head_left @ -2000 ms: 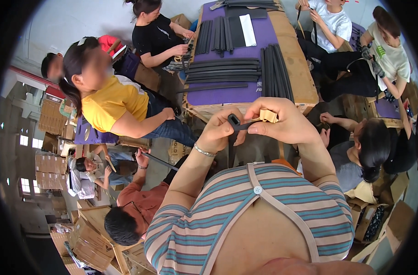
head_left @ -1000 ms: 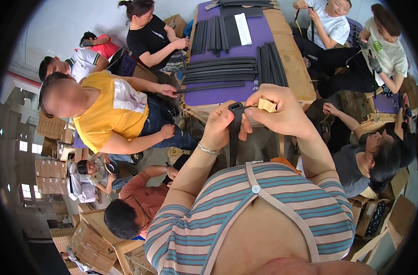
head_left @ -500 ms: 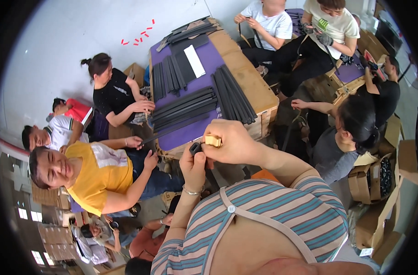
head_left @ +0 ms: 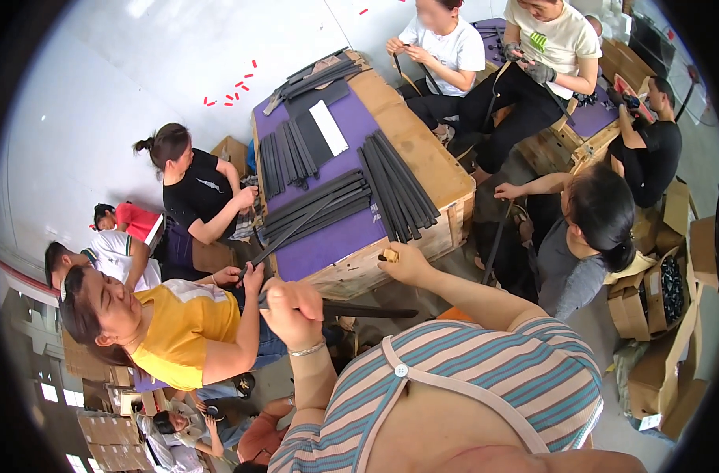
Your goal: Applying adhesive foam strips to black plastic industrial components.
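My left hand (head_left: 293, 314) is closed, its back toward me, at the front left of the crate table. A flat black strap (head_left: 371, 310) runs out to the right from it; the gripped part is hidden by the fingers. My right hand (head_left: 409, 265) is closed around a small yellowish block (head_left: 389, 255), just off the table's front edge. Beyond the hands, a bundle of black straps (head_left: 316, 206) lies on the purple mat (head_left: 308, 256). Another black bundle (head_left: 399, 189) fans out to its right. Farther back are shorter black strips (head_left: 288, 158) and a white strip (head_left: 328, 128).
The wooden crate table (head_left: 430, 150) stands ahead. Close on my left, a person in a yellow shirt (head_left: 186, 331) handles a black strap; a person in black (head_left: 206, 189) stands beyond. On the right sits a person in grey (head_left: 568, 236), near open cardboard boxes (head_left: 643, 303).
My hands have parted from being together: the left moved left and down, the right moved slightly right and down with the block. The black strap now shows. The yellow-shirted person turned toward the table.
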`<action>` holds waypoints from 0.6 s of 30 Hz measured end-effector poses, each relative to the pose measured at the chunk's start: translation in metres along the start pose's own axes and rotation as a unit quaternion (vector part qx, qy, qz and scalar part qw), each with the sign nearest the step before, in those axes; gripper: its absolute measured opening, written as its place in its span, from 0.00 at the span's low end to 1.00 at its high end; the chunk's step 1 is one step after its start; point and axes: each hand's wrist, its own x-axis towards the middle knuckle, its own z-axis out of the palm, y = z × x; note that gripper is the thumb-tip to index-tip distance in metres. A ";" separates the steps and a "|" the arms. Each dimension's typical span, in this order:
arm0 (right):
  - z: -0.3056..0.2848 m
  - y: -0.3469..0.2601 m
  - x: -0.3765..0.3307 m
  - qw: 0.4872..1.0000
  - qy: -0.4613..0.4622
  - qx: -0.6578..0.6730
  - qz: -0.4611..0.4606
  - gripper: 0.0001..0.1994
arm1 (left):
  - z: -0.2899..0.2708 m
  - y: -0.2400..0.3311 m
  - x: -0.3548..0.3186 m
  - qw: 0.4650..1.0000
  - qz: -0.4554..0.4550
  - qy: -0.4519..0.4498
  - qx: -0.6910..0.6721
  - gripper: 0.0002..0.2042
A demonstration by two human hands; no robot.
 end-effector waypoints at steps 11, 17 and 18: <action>0.004 0.032 -0.045 0.944 -0.275 0.147 0.110 0.12 | -0.036 0.013 0.004 0.976 -0.022 0.059 -0.208 0.19; -0.035 0.001 -0.059 0.958 -0.268 0.071 0.071 0.11 | -0.050 0.020 -0.001 0.971 -0.025 0.128 -0.198 0.18; -0.042 -0.005 -0.061 0.934 -0.290 0.123 0.169 0.10 | -0.052 0.020 -0.001 0.971 -0.026 0.133 -0.197 0.18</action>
